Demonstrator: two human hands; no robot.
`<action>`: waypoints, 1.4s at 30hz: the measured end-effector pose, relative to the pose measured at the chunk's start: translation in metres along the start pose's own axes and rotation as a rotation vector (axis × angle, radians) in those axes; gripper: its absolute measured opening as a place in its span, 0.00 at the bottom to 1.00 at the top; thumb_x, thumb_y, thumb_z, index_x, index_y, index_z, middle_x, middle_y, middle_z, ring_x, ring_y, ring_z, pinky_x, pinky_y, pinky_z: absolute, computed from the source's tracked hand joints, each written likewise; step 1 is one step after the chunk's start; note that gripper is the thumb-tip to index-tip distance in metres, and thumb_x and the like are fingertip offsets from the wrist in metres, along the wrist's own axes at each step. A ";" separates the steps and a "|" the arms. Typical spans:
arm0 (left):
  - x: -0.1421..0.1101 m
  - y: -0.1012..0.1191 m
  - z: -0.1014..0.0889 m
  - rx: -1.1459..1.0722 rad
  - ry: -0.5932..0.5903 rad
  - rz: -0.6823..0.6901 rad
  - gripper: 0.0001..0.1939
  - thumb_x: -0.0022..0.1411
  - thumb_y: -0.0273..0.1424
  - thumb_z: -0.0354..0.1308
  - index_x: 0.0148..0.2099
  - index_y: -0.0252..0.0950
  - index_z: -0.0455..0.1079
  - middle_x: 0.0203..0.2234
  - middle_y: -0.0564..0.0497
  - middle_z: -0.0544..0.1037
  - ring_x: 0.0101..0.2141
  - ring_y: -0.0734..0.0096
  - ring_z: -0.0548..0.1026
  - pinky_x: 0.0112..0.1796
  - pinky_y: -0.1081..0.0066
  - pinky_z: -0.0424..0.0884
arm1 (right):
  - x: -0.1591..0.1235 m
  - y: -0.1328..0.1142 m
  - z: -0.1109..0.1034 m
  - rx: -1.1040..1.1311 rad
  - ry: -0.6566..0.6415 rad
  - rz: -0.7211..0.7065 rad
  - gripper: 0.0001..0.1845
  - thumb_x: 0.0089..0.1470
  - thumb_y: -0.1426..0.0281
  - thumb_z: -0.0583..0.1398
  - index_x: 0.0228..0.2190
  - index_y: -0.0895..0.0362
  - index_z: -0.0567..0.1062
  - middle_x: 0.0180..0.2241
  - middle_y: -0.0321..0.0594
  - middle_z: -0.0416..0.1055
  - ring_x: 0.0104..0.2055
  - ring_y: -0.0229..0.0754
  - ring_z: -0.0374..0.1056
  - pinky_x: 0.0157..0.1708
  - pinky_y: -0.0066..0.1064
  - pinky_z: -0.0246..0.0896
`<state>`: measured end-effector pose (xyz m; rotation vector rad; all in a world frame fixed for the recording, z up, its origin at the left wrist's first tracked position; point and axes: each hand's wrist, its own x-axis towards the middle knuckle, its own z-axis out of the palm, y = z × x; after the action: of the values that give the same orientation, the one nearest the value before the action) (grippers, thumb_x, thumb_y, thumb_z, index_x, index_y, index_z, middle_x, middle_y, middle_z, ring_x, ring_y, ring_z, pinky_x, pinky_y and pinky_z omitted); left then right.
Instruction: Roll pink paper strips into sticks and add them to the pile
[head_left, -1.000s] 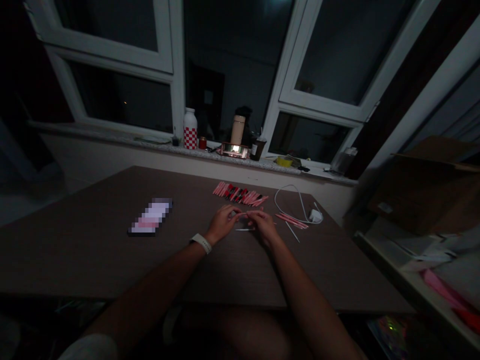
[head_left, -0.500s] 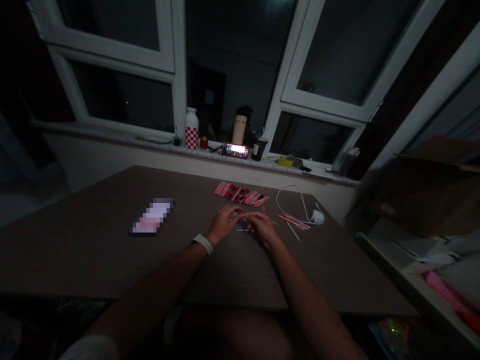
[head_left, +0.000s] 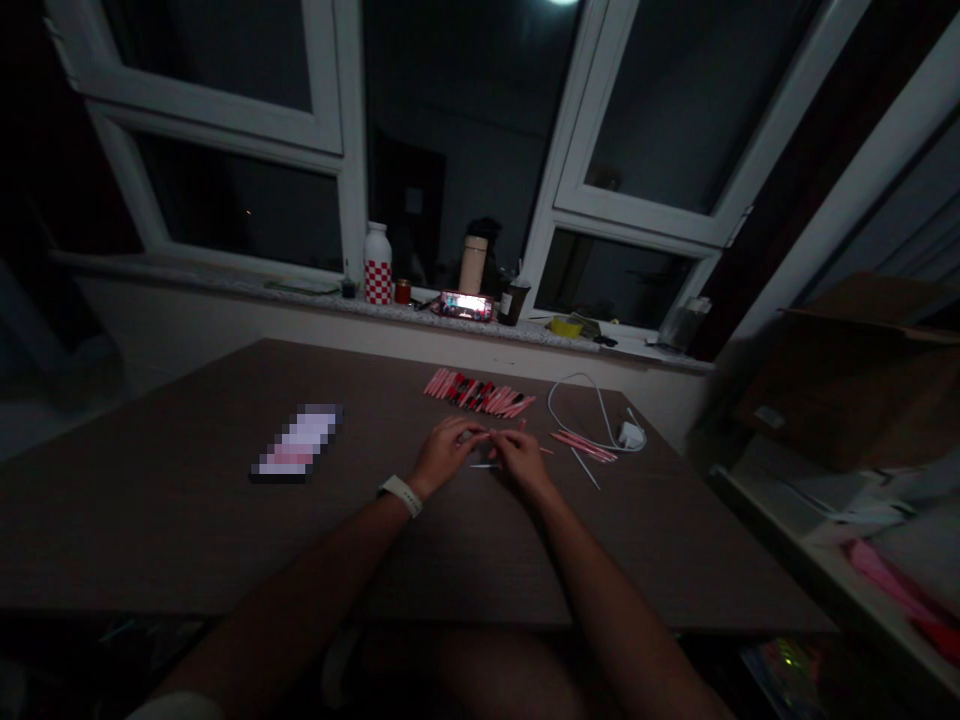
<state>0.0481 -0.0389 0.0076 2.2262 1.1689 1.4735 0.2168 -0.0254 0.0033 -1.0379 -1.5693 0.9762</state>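
Note:
My left hand [head_left: 444,455] and my right hand [head_left: 523,462] meet fingertip to fingertip just above the table [head_left: 465,560]. Both are closed in a pinch; whatever lies between the fingers is too small and dark to make out. A thin pale stick [head_left: 484,466] rests on the table below the fingers. Beyond the hands lies a row of slim pink, red and black pen-like sticks [head_left: 480,393]. To the right of my right hand are a few loose pink sticks [head_left: 585,446] and a thin white rod [head_left: 585,468].
A phone [head_left: 298,440] with a blurred screen lies at left. A white cable with a charger [head_left: 631,435] curls at right. On the windowsill stand a checkered bottle [head_left: 378,265], a beige flask [head_left: 472,265], a lit phone [head_left: 466,305] and a dark cup [head_left: 513,302]. A cardboard box [head_left: 840,390] is at far right.
My hands stay together, with the right fingers bent more and drawn slightly left. The view has shifted a little; the things on the table have not moved.

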 end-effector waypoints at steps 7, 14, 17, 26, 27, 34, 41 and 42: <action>0.000 0.000 0.001 0.030 0.008 -0.036 0.10 0.64 0.37 0.54 0.40 0.37 0.72 0.34 0.49 0.75 0.35 0.68 0.71 0.37 0.70 0.67 | -0.004 -0.008 -0.007 -0.274 0.260 -0.155 0.26 0.54 0.50 0.55 0.21 0.58 0.76 0.16 0.34 0.65 0.21 0.37 0.59 0.24 0.27 0.49; -0.001 -0.006 0.004 0.022 0.016 -0.047 0.10 0.65 0.37 0.53 0.40 0.37 0.71 0.33 0.50 0.73 0.32 0.71 0.69 0.35 0.71 0.67 | 0.005 0.004 -0.023 -0.450 0.581 -0.209 0.27 0.45 0.51 0.63 0.39 0.59 0.73 0.33 0.44 0.71 0.33 0.43 0.64 0.34 0.30 0.57; -0.001 -0.007 0.005 -0.002 0.003 -0.057 0.10 0.65 0.37 0.52 0.39 0.36 0.71 0.34 0.50 0.72 0.31 0.72 0.69 0.34 0.72 0.67 | 0.010 0.018 -0.024 -0.518 0.469 -0.159 0.31 0.40 0.52 0.66 0.41 0.59 0.72 0.39 0.48 0.71 0.40 0.47 0.66 0.39 0.33 0.58; -0.001 -0.005 0.004 -0.021 -0.023 -0.057 0.12 0.65 0.40 0.52 0.39 0.36 0.71 0.35 0.49 0.71 0.33 0.71 0.71 0.34 0.73 0.68 | 0.011 0.032 -0.029 -0.587 0.280 -0.034 0.08 0.45 0.62 0.65 0.27 0.53 0.75 0.29 0.44 0.76 0.31 0.45 0.69 0.31 0.31 0.55; -0.001 -0.005 0.004 -0.014 -0.022 -0.054 0.12 0.65 0.39 0.52 0.39 0.36 0.71 0.35 0.49 0.71 0.33 0.71 0.71 0.34 0.73 0.68 | 0.012 0.031 -0.030 -0.572 0.282 -0.031 0.08 0.45 0.62 0.65 0.26 0.54 0.76 0.28 0.44 0.76 0.31 0.45 0.69 0.30 0.31 0.55; -0.002 -0.015 0.009 -0.020 -0.002 -0.084 0.10 0.64 0.36 0.52 0.40 0.36 0.70 0.35 0.49 0.72 0.33 0.71 0.71 0.33 0.73 0.68 | 0.018 0.020 -0.024 0.067 0.267 0.157 0.15 0.41 0.59 0.66 0.25 0.58 0.73 0.25 0.41 0.76 0.25 0.39 0.69 0.22 0.25 0.56; -0.002 -0.016 0.009 -0.033 0.019 -0.120 0.11 0.65 0.37 0.51 0.41 0.36 0.70 0.35 0.50 0.73 0.30 0.72 0.70 0.33 0.72 0.69 | 0.013 0.008 -0.015 0.576 0.167 0.362 0.12 0.41 0.65 0.69 0.26 0.59 0.75 0.29 0.43 0.77 0.27 0.38 0.72 0.20 0.22 0.61; -0.002 -0.016 0.009 -0.027 0.021 -0.117 0.11 0.65 0.37 0.51 0.40 0.36 0.70 0.35 0.50 0.73 0.30 0.72 0.70 0.33 0.72 0.69 | 0.013 0.008 -0.014 0.603 0.149 0.372 0.11 0.42 0.66 0.69 0.26 0.59 0.75 0.29 0.43 0.77 0.27 0.37 0.72 0.20 0.22 0.62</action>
<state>0.0477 -0.0279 -0.0068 2.0913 1.2554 1.4605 0.2298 -0.0091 0.0029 -0.9482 -0.8782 1.4728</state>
